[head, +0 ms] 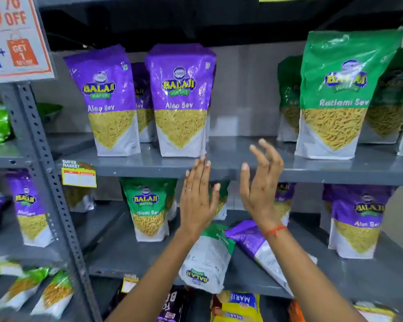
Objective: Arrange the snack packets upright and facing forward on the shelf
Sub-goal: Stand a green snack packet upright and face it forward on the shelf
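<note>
On the upper grey shelf [230,168] two purple Aloo Sev packets [180,101] [105,101] stand upright facing forward, and a green Ratlami Sev packet [340,96] stands at the right. My left hand [197,201] and my right hand [262,187] hover empty in front of the shelf edge, fingers apart, palms facing each other. Below them, on the lower shelf [126,259], a green Ratlami Sev packet [207,259] lies flat and upside down, with a purple packet [254,242] fallen beside it.
Upright packets stand on the lower shelf: green [148,210] at the middle, purple [356,219] at the right, purple [29,208] at the left. A perforated steel post [44,163] divides the racks. A discount sign [14,36] hangs top left. Biscuit packs [237,305] lie below.
</note>
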Demonstrator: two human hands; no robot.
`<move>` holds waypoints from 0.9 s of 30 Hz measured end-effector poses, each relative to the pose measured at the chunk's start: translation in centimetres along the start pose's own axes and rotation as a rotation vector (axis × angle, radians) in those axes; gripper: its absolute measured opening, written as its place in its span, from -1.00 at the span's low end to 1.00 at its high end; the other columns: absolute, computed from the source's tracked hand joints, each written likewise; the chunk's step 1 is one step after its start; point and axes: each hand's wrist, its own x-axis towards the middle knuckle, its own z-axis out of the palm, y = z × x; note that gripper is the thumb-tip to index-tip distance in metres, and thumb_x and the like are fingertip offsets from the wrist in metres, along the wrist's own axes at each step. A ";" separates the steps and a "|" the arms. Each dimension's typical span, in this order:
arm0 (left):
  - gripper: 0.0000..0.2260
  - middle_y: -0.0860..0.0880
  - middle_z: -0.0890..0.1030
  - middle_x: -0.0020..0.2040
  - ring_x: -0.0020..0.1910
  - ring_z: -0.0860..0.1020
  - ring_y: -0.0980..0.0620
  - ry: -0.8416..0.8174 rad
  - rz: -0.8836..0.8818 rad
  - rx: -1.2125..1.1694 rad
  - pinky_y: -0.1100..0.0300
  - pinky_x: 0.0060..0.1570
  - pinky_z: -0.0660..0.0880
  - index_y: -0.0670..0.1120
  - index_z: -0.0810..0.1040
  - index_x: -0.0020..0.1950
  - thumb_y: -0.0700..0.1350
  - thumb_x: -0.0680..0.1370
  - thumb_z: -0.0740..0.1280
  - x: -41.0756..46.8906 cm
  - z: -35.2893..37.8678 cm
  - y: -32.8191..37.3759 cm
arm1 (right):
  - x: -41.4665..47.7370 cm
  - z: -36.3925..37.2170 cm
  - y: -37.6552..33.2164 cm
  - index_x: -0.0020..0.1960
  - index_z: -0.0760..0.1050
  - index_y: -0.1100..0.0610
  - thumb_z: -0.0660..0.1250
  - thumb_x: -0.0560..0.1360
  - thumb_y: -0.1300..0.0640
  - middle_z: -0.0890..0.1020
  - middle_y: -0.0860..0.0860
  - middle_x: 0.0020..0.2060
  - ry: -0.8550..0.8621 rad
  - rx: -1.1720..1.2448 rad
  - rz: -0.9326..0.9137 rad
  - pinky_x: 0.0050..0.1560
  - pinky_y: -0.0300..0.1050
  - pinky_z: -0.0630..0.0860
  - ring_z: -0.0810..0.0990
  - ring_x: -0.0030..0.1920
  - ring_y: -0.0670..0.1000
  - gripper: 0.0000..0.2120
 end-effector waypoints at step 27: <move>-0.65 -0.13 0.67 0.08 -0.03 0.66 0.04 -0.907 -1.519 -1.399 0.14 0.07 0.58 -0.16 0.57 0.13 -0.34 0.37 0.44 -12.1 6.7 -17.8 | -21.4 9.0 8.4 0.10 0.54 0.26 0.43 0.29 0.23 0.72 0.05 -0.05 -0.721 0.830 1.560 0.03 -0.16 0.62 0.67 -0.04 0.02 -0.61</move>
